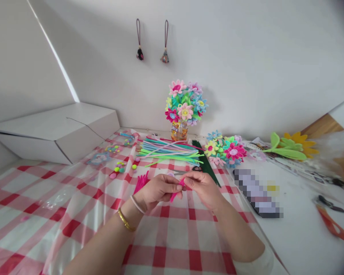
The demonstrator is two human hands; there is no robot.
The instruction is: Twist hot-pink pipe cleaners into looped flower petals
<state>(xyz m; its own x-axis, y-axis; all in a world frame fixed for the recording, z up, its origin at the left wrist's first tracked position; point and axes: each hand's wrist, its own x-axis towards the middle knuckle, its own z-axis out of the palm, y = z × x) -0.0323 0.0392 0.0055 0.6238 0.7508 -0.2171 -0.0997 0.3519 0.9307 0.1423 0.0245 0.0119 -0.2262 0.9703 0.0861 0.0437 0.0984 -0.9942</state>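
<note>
In the head view, my left hand (pixel 159 188) and my right hand (pixel 200 186) meet over the checked cloth. Both pinch a short, bright pink pipe cleaner (pixel 174 196), whose lower end sticks out below the fingertips; the rest of it is hidden by my fingers. Just behind my left wrist lies a bundle of cut pink pipe cleaners (pixel 141 181). Scissors (pixel 179 173) rest beyond my fingertips, partly covered by my right hand. Farther back is a pile of blue, pink and green pipe cleaners (pixel 169 150), with dark green stems (pixel 208 164) to its right.
A jar (pixel 179 131) of fuzzy flowers (pixel 186 101) stands against the wall. Loose fuzzy flowers (pixel 226 149) lie to its right, near a blurred-out phone (pixel 256 194) and orange-handled pliers (pixel 331 219). Small pompoms (pixel 120 167) lie left of centre. A white box (pixel 57 131) sits at the back left.
</note>
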